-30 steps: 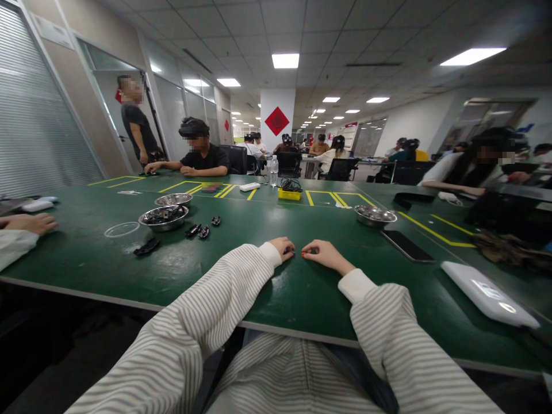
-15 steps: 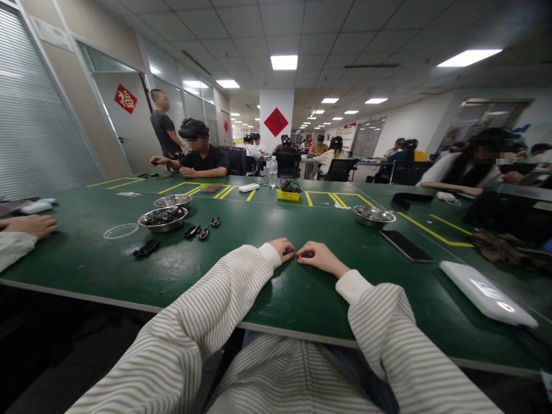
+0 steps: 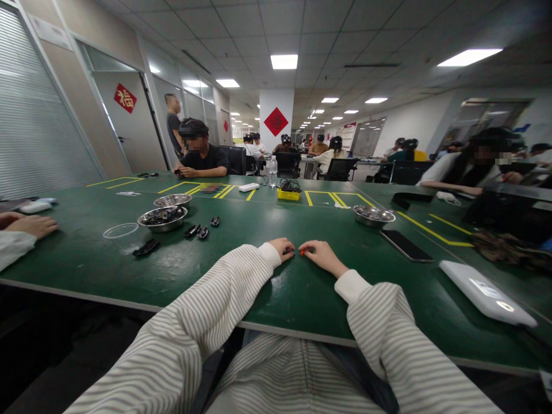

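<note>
Just above the middle of the green table (image 3: 259,293), my left hand (image 3: 282,249) pinches a small dark piece (image 3: 292,252), mostly hidden by the fingers and too small to name. A short gap to its right, my right hand (image 3: 321,256) is closed on a small orange-red piece (image 3: 302,252) at the fingertips; its kind does not show. Both wrists rest low over the table. To the left of my left hand lie several black plastic parts (image 3: 202,232), and a longer black part (image 3: 145,248) sits farther left.
Metal bowls hold small parts: one bowl (image 3: 163,229) at left, another (image 3: 374,223) at right. A clear ring (image 3: 121,230) lies at left. A phone (image 3: 405,246) and a white device (image 3: 487,293) are at right. A co-worker's hands (image 3: 32,223) rest at the left edge.
My right hand has drawn slightly right with the orange-red piece, widening the gap between the hands. My left hand has stayed in place. Across the table, a seated person's hands have come together.
</note>
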{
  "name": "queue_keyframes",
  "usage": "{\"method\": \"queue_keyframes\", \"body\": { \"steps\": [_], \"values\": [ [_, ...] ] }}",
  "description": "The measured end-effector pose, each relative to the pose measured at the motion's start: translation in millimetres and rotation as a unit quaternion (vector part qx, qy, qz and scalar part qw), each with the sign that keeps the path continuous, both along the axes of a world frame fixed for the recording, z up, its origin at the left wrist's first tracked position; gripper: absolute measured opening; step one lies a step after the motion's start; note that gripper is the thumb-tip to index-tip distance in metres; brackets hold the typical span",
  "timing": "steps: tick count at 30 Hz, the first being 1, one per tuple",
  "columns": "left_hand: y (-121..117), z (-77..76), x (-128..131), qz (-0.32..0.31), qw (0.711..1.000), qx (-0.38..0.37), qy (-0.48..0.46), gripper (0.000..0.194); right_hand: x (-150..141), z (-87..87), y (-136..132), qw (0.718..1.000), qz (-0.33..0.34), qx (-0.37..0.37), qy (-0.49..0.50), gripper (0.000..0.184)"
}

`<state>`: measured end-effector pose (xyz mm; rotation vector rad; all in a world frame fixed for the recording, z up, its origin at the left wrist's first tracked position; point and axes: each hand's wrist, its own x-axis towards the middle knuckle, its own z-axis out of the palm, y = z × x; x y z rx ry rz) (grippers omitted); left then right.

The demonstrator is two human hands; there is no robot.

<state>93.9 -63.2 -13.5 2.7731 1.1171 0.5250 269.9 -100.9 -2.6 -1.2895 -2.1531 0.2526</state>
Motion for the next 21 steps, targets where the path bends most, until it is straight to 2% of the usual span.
{"method": "queue_keyframes", "body": {
  "steps": [6, 11, 16, 21],
  "values": [
    [1.1, -1.6, 0.2, 0.000, 1.000, 0.004, 0.002, 0.022, 1.4, 0.6, 0.1, 0.998, -0.049, 0.026, -0.005, 0.021],
    [3.2, -3.3, 0.5, 0.004, 1.000, 0.006, -0.012, 0.021, 1.7, 0.5, -0.7, 0.999, -0.031, -0.004, -0.022, 0.020],
    [3.8, -2.6, 1.2, 0.007, 0.999, -0.001, -0.033, 0.020, -2.4, 0.1, -1.9, 0.998, 0.010, -0.037, 0.043, 0.020],
    [-1.4, 2.2, 0.9, -0.003, 0.996, 0.024, -0.086, 0.018, -5.2, -1.6, -3.0, 0.993, 0.007, -0.040, 0.112, 0.019]
  ]
}}
